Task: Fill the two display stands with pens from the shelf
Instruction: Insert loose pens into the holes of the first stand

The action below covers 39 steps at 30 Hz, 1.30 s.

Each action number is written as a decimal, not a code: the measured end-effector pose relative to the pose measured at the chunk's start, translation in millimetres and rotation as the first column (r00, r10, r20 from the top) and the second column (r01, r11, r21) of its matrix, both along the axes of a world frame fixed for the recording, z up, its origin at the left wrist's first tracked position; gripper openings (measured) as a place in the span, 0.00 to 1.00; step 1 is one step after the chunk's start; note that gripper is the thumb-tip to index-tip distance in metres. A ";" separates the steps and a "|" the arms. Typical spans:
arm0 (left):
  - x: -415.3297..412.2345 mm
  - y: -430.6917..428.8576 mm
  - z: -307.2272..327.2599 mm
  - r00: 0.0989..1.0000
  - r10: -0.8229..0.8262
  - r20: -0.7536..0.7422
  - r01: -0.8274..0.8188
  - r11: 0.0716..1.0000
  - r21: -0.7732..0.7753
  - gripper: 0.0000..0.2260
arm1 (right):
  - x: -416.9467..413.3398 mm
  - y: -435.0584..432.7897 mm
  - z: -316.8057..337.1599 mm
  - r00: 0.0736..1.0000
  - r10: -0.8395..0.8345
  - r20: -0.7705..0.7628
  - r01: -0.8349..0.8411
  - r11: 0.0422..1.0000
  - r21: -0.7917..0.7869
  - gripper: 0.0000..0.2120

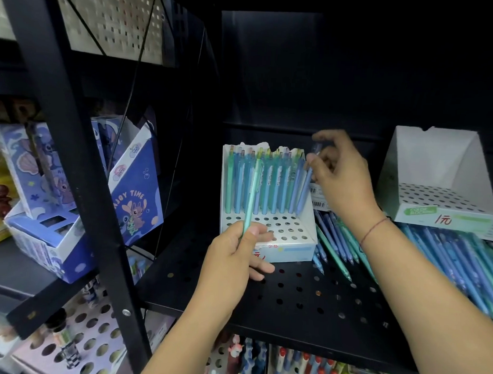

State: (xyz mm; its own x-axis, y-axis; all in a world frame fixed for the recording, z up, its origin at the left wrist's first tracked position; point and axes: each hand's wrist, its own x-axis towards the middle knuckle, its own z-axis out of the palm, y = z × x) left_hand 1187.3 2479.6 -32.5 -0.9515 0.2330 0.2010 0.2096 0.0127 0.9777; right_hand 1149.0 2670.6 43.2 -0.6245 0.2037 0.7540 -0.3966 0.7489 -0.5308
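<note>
A: The stands?
B: In the left stand (289, 251), back rows are filled with upright pens (270, 185); bare holes are seen in the right stand (436, 157), at three o'clock. At four o'clock loose pens (447, 258) are piled.
A: The grips?
B: A green pen (252, 187) is clamped by the left grip (231, 256), a blue pen (305, 189) by the right grip (343, 181).

the white cardboard display stand with a perforated base (283, 233) stood on the black perforated metal shelf (306, 295). its back rows held upright teal, green and blue pens (267, 184), and its front rows showed open holes. your left hand (231, 256) gripped a mint-green plastic pen (250, 198), nearly upright, in front of that stand. your right hand (340, 176) pinched a blue plastic pen (307, 186), tilted at the right end of the rows. the second white cardboard stand (435, 199), its holes open, sat further right on a heap of loose blue and green pens (447, 258) lying across the shelf.
</note>
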 end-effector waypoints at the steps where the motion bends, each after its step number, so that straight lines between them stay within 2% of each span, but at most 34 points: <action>1: -0.1 0.0 0.0 1.000 0.000 0.001 0.000 1.000 0.002 0.11 | 0.3 -0.4 0.0 1.000 -0.002 -0.007 0.002 1.000 -0.001 0.12; 16: -0.4 0.6 0.7 1.000 0.001 0.012 -0.001 1.000 0.007 0.11 | -0.6 -4.7 -6.0 1.000 -0.003 0.010 0.002 1.000 0.013 0.14; 22: -0.2 0.5 0.7 1.000 0.000 0.011 0.000 1.000 0.011 0.11 | -4.2 -2.1 -7.2 0.998 -0.056 -0.034 0.058 0.997 0.041 0.06; 28: 0.6 0.4 1.5 1.000 -0.004 0.003 0.004 1.000 0.001 0.10 | 2.5 -8.7 -3.3 0.997 -0.052 -0.059 0.052 0.999 -0.010 0.08; 30: 0.1 1.1 1.0 1.000 -0.009 -0.004 0.009 1.000 -0.009 0.10 | 9.6 -19.7 0.5 0.996 0.077 -0.039 -0.080 0.993 -0.084 0.09; 31: 0.0 1.3 1.0 1.000 -0.008 -0.010 0.008 1.000 -0.013 0.10 | 12.7 -27.1 1.6 0.981 0.193 0.023 -0.187 0.971 -0.146 0.09; 34: -0.5 1.6 0.7 1.000 -0.005 -0.028 0.004 1.000 -0.026 0.10 | 16.8 -45.9 -0.9 0.844 0.494 0.209 -0.416 0.849 -0.326 0.14; 37: 0.6 1.9 0.2 0.999 0.000 -0.040 -0.001 1.000 -0.029 0.09 | 17.4 -49.0 -1.1 0.771 0.602 0.207 -0.493 0.771 -0.402 0.11; 39: 0.4 1.5 0.6 0.997 0.024 -0.067 -0.027 0.999 -0.034 0.06 | 18.9 -43.3 4.6 0.813 0.571 0.118 -0.466 0.758 -0.456 0.10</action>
State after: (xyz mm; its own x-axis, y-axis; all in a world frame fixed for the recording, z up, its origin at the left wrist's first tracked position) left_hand 1187.7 2481.1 -31.9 -0.9419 0.2168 0.2563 0.2736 0.0531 0.9604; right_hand 1167.9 2627.3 47.7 -0.8663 0.0357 0.4983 -0.4856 0.1743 -0.8566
